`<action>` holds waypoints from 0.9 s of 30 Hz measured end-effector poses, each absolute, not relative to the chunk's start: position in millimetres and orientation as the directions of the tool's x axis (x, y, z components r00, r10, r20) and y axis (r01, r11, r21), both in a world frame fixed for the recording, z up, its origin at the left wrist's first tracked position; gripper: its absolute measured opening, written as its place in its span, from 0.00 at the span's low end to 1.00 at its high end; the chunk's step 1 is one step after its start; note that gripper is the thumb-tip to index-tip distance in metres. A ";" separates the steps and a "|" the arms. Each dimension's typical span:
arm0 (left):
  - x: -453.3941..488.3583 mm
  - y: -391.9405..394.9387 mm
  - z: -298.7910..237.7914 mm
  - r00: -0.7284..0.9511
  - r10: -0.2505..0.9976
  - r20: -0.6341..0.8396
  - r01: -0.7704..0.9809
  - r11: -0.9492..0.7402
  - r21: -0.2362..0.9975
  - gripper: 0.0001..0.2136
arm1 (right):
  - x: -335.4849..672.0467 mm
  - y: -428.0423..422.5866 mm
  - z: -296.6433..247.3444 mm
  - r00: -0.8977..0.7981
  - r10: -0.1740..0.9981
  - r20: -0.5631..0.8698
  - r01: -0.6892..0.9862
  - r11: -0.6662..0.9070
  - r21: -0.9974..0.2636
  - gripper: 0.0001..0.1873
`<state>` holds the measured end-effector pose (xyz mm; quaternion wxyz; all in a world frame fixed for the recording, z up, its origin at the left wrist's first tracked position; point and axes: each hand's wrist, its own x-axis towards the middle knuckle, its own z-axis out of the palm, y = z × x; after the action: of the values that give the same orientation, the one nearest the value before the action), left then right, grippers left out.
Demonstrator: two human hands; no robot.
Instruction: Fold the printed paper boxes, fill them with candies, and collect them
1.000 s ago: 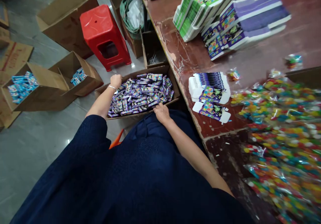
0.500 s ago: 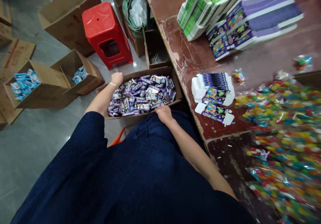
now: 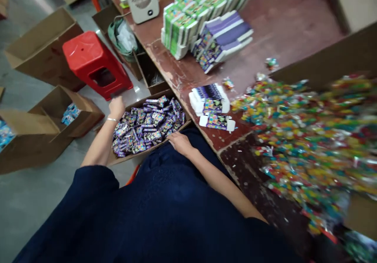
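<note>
A long cardboard box (image 3: 129, 158) filled with small purple printed packets (image 3: 147, 123) sits against my front, beside the table. My left hand (image 3: 117, 107), with a pale bracelet at the wrist, is closed over the box's far left rim. At the near rim, my right hand (image 3: 179, 143) has its fingers curled over the edge by the table side. The undersides of both grips are hidden. Nearby on the table lie flat purple printed cartons (image 3: 216, 121), one apart from a small stack.
A red plastic stool (image 3: 85, 51) and open boxes with blue packets (image 3: 70, 114) stand on the floor at left. On the table (image 3: 282, 23) are a white fan (image 3: 141, 0), green cartons (image 3: 182, 23), purple cartons (image 3: 226, 35) and a heap of clear candy bags (image 3: 294, 137).
My view has swung rightward, so the table things appear further left. The box looks turned, its left end nearer me. Both hands stay at its rims.
</note>
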<state>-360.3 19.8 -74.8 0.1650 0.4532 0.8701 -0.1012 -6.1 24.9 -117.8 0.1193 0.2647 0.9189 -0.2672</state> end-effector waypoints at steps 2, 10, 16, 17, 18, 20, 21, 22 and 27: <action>-315.4 32.2 -60.7 -0.540 0.832 -0.126 0.826 0.553 0.108 0.18 | 22.1 21.3 -95.5 -0.828 0.488 -0.276 0.558 0.669 -0.491 0.16; -61.4 89.5 -38.0 0.420 0.880 0.223 0.828 -0.472 0.302 0.12 | 134.3 3.9 -21.7 -0.418 0.896 0.148 0.509 0.366 -0.779 0.12; -39.8 118.9 -26.1 0.348 0.932 0.100 0.891 -0.362 0.275 0.12 | 176.8 -21.4 -26.0 -0.121 0.986 0.116 0.511 0.162 -0.844 0.12; -42.6 116.8 -21.5 0.325 0.942 0.088 0.886 -0.336 0.319 0.10 | 180.8 -19.1 -28.2 -0.009 0.996 0.094 0.485 0.086 -0.870 0.14; -44.6 112.5 -16.7 0.307 0.949 0.066 0.869 -0.308 0.388 0.07 | 183.8 -14.4 -29.8 0.094 0.993 0.065 0.439 0.017 -0.898 0.16; -45.0 98.8 -7.9 0.300 0.954 0.013 0.776 -0.252 0.578 0.04 | 187.3 0.4 -30.7 0.213 0.977 0.002 0.313 -0.066 -0.948 0.22; -43.5 90.3 -4.2 0.309 0.951 -0.008 0.703 -0.223 0.675 0.04 | 188.1 9.0 -30.0 0.215 0.976 -0.026 0.252 -0.081 -0.964 0.24; -41.3 81.4 -1.0 0.320 0.947 -0.021 0.623 -0.193 0.758 0.05 | 188.5 17.1 -28.8 0.176 0.983 -0.052 0.202 -0.088 -0.975 0.25; -31.8 47.3 12.4 0.465 0.867 -0.178 0.253 0.063 0.966 0.14 | 192.6 34.3 -22.6 -0.077 0.994 -0.073 0.136 -0.062 -0.989 0.13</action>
<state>-31.8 47.3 12.4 0.5785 0.6310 0.4436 0.2655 192.6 34.3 -22.6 -0.4273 0.5282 0.5352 -0.5020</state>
